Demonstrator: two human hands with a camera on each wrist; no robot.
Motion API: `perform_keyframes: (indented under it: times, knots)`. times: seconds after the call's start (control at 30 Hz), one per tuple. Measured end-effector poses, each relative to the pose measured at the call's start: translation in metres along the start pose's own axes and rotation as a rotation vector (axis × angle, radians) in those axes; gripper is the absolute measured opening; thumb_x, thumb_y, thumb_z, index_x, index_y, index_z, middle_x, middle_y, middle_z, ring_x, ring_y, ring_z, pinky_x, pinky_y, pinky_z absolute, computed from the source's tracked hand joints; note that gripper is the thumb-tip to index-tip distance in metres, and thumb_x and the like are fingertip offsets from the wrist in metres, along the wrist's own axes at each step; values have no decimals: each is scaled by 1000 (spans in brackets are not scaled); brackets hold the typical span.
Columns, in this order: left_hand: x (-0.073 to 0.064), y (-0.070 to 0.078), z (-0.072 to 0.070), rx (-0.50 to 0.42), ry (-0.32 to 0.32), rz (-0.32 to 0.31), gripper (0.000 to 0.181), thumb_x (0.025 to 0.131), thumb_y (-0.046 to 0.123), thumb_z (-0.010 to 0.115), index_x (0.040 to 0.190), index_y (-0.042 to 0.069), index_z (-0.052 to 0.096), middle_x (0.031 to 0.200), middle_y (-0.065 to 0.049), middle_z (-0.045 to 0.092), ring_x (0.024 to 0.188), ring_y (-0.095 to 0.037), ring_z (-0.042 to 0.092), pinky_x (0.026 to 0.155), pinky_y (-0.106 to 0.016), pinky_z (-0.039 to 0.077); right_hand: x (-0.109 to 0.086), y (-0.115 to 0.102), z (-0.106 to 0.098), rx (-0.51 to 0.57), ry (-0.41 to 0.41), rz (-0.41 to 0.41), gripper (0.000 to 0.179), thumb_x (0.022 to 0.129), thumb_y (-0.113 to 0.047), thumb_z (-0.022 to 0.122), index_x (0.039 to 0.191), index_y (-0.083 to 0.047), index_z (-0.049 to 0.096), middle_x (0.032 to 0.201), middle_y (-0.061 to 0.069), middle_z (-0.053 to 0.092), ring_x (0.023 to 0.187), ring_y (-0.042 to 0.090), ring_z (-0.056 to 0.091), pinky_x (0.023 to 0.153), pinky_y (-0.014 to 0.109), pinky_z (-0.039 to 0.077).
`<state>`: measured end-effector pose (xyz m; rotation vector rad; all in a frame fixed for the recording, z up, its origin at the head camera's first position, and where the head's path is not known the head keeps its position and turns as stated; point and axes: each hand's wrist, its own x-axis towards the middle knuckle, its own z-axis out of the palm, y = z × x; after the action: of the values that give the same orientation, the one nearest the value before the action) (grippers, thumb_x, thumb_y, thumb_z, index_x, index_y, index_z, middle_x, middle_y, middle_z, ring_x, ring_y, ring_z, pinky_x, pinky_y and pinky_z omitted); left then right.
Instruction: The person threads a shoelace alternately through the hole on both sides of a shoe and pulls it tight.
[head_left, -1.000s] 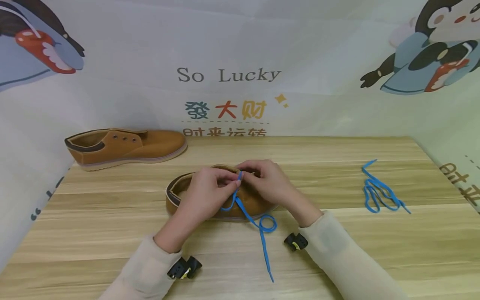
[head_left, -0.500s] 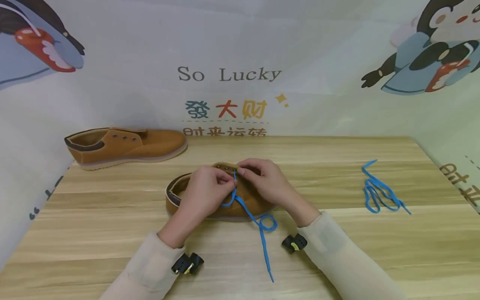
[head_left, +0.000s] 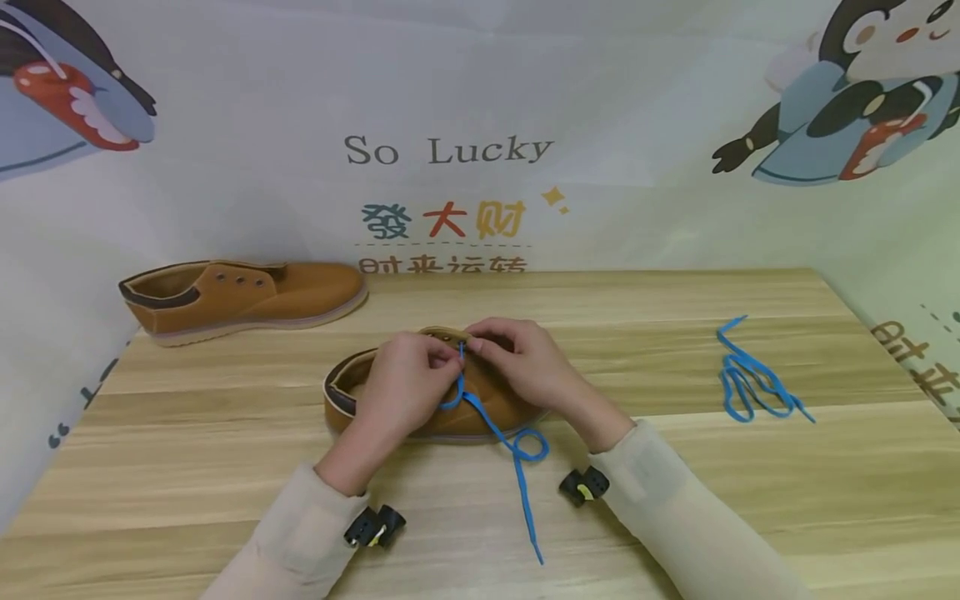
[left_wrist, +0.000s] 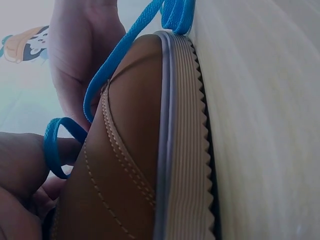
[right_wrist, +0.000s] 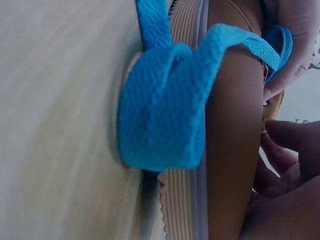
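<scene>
A tan leather shoe point(head_left: 495, 408) stands on the table with its toe to the right and its sole showing in both wrist views. Over its lacing flaps, my left hand point(head_left: 405, 379) pinches a blue shoelace point(head_left: 486, 417) between thumb and forefinger. From those fingertips a short stretch of lace runs up to the front eyelet of the far flap. My right hand point(head_left: 528, 362) grips the edge of that flap beside the eyelet, thumb on the near side. In the right wrist view, the lace's loop point(right_wrist: 160, 110) lies large against the sole. Some fingers are hidden behind the flap.
A matching unlaced shoe point(head_left: 247, 300) stands at the back left. On the right lies a second blue shoelace point(head_left: 757, 383), loosely bunched. The first lace's free end trails towards the front of the wooden table point(head_left: 675, 517). A printed cloth point(head_left: 637, 100) closes off the back and sides.
A second ago the lace tip stood up between both hands' fingertips; now the lace lies at the front eyelet. My left fingertips have come slightly down and left. The head view has shifted slightly.
</scene>
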<state>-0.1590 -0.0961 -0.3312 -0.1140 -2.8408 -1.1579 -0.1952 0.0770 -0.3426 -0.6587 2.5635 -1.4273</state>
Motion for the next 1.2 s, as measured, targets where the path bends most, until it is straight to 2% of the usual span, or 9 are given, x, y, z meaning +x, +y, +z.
perform_keyframes:
  times: [0.2,0.3,0.4,0.53,0.77,0.93,1.03,1.13,1.2]
  knots:
    - [-1,1,1,-4,21,-5,13,91,15,71,87,8,81,79,-3,76,64,-12,59,59,-23,44,1,0,0,71,-6,34,30,107,-22,50,123,-7,71,126,10,71,120,24,65,106,42,49]
    - [-1,0,1,-4,32,-1,13,91,15,72,87,7,81,78,-4,76,62,-11,59,58,-23,43,5,-1,0,65,4,74,32,108,-24,49,120,-7,74,124,10,73,120,23,65,105,39,50]
    - [-1,0,2,-7,43,0,13,91,16,72,88,8,81,78,-3,76,62,-11,58,58,-23,43,10,-3,-1,48,0,110,28,105,-23,55,111,-7,77,119,9,74,111,20,66,96,33,51]
    - [0,-1,4,-15,43,7,13,91,17,72,85,8,81,75,-2,74,60,-12,57,57,-24,41,15,-3,-4,84,-35,147,23,101,-20,62,104,-6,79,113,9,75,98,13,61,84,24,46]
    - [0,4,2,-6,20,-20,16,92,20,72,86,8,80,75,-2,73,62,-12,57,57,-24,42,19,-1,-8,112,-42,169,18,98,-19,67,103,-6,79,107,7,76,93,9,59,82,23,46]
    - [-6,12,-15,88,-37,-26,24,100,30,64,101,12,79,86,-1,74,70,-14,59,59,-27,43,20,-3,-7,126,-22,159,18,99,-20,67,102,-7,79,106,7,76,93,10,61,80,23,47]
    - [-9,13,-29,144,25,6,23,100,32,64,105,15,78,92,-1,76,77,-17,64,63,-32,47,20,-4,-6,131,-15,168,19,99,-21,66,103,-8,79,106,6,75,91,10,60,78,23,47]
    - [-8,11,-40,182,113,87,21,95,26,72,110,13,76,105,-5,77,96,-24,69,79,-40,54,20,-5,-6,136,-9,179,19,99,-23,67,103,-8,78,104,5,75,89,11,60,76,24,47]
    - [-7,6,-43,218,110,131,28,91,23,76,116,11,74,116,-9,74,108,-29,68,89,-46,54,21,-6,-6,141,-6,188,20,99,-24,67,104,-8,78,102,5,75,88,11,60,75,24,47]
